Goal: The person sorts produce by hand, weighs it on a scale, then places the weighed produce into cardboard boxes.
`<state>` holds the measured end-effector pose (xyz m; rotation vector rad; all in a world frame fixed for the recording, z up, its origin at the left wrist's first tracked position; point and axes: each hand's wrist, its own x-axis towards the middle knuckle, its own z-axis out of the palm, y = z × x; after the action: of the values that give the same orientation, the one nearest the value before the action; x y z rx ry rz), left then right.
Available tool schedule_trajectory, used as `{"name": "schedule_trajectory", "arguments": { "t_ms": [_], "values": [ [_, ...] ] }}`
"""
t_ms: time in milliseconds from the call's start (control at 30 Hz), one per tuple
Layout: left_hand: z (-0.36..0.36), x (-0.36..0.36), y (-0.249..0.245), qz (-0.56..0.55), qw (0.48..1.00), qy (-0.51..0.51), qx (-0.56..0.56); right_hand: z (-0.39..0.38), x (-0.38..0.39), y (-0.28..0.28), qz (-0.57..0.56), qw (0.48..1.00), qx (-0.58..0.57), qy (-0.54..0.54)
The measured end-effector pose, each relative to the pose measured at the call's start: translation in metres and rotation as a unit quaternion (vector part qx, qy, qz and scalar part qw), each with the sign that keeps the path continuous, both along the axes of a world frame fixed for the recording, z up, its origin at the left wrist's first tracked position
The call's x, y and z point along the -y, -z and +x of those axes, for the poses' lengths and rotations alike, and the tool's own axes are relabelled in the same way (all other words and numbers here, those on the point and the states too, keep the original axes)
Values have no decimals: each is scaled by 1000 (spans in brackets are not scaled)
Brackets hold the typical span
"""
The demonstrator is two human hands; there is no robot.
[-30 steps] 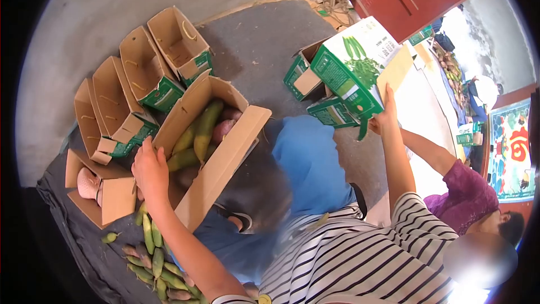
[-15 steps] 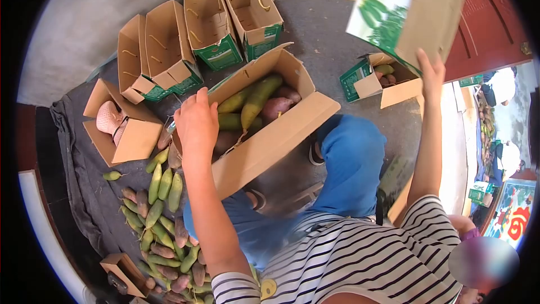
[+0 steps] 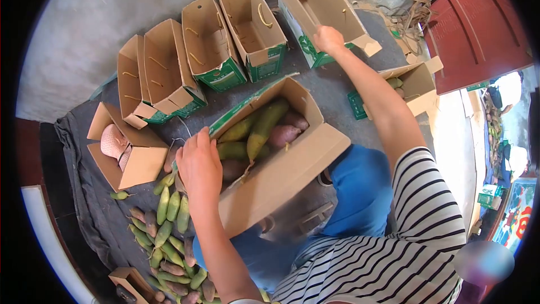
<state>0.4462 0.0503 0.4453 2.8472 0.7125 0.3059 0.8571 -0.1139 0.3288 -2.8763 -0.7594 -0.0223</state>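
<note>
An open cardboard box (image 3: 281, 191) stands before my knees, holding green radishes (image 3: 267, 126) and reddish ones (image 3: 283, 135). My left hand (image 3: 198, 163) grips its left end, fingers bent over the rim. Farther off, an empty-looking box (image 3: 323, 5) with a green and white printed side rests near the wall. My right hand (image 3: 329, 39) is closed on the near edge of that box.
Several open boxes (image 3: 236, 73) line the wall. A box (image 3: 143, 166) with a pink item (image 3: 114, 143) stands left, above a heap of radishes (image 3: 163, 233). Another partly filled box (image 3: 419, 87) is at right, near a red door (image 3: 478, 28).
My right hand has moved left and forward, bringing the printed box from the upper right down beside the row. My left hand keeps its hold. The view has shifted slightly.
</note>
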Motion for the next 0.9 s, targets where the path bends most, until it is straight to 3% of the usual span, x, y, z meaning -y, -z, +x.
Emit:
{"name": "schedule_trajectory", "arguments": {
  "t_ms": [233,433,533,667,733,800,867,900],
  "values": [
    [3,0,1,22,999,-18,-14,-18,-56,69,-20,988,-150,-27],
    [6,3,-1,17,1000,-15,-8,0,-43,72,77,986,-146,-12],
    [5,2,2,21,1000,-17,-9,-3,-35,73,4,986,-150,-77],
    [2,-1,7,36,999,-7,8,-12,-21,59,25,989,-79,-120],
    [3,-1,6,37,999,-5,12,-18,-9,34,64,984,-40,-160],
    [2,-2,7,33,999,-9,11,-60,3,-39,137,951,-135,-243],
    [1,-3,5,37,999,-6,13,-127,23,-105,274,889,-270,-249],
    [1,-5,6,51,998,0,26,-157,36,-129,265,885,-211,-319]
  ]
}}
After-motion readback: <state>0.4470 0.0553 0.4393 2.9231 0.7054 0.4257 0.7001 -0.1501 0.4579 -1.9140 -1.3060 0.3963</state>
